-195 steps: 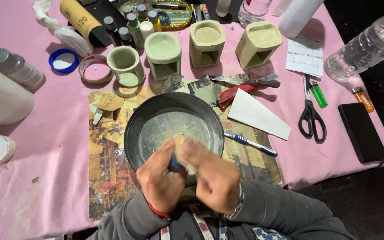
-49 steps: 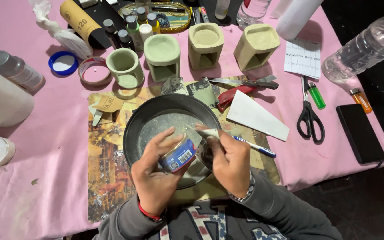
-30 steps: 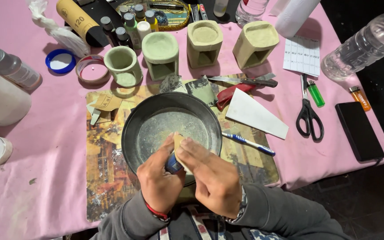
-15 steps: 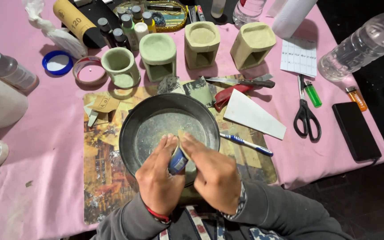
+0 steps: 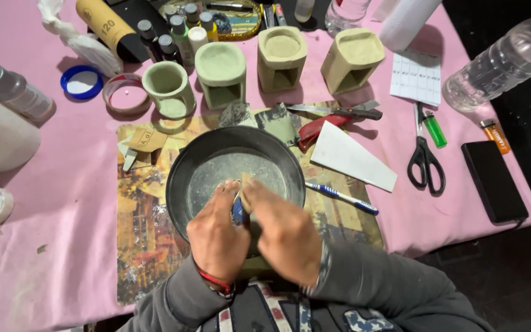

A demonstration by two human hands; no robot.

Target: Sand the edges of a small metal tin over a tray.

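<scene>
Both hands are now pressing together over the dark pan (image 5: 216, 154) at six o'clock, left hand (image 5: 216, 243) grasping the small blue object (image 5: 237, 212), right hand (image 5: 287, 237) rubbing a pale scrap (image 5: 245, 182) against it, having dropped the toothbrush (image 5: 342, 198) it was holding.

We see scissors (image 5: 424, 161), a phone (image 5: 494, 182), a bottle (image 5: 505, 60) and two lighters (image 5: 466, 130) on pink cloth (image 5: 44, 203).

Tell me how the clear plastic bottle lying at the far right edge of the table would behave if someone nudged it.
The clear bottle lies on its side and is round, so it would probably roll. It hangs partly past the pink tablecloth edge, so a push might send it off. It looks thin-walled and mostly empty, so likely light and easily dented.
</scene>
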